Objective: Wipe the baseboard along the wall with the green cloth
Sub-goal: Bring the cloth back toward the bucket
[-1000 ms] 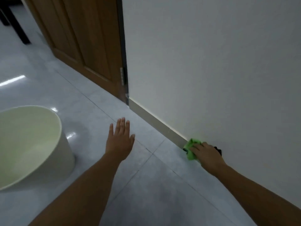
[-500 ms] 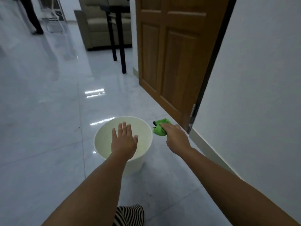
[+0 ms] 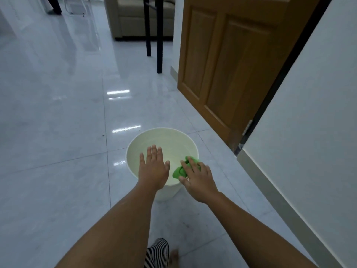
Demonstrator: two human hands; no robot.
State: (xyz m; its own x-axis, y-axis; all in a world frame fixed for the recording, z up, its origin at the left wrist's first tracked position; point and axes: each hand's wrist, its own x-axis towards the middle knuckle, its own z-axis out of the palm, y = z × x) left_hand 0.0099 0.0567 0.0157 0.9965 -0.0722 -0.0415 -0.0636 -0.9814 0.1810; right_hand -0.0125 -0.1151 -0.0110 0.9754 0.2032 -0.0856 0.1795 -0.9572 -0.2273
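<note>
Now both arms reach out over the pale round bucket (image 3: pixel 135 146) in the middle of the frame. The left hand (image 3: pixel 153 170) is flat, palm down, fingers spread, holding nothing. The right hand (image 3: pixel 197 177) pinches the bunched green cloth (image 3: pixel 178 171) above the bucket's right rim. Half a second ago the cloth was off to the bucket's right; now it hangs over the inside. The baseboard (image 3: pixel 286 207) runs down the right side under the white wall, well apart from the cloth. The floor (image 3: pixel 58 132) is shiny grey tile. A brown wooden door (image 3: pixel 231 64) stands at upper right.
</note>
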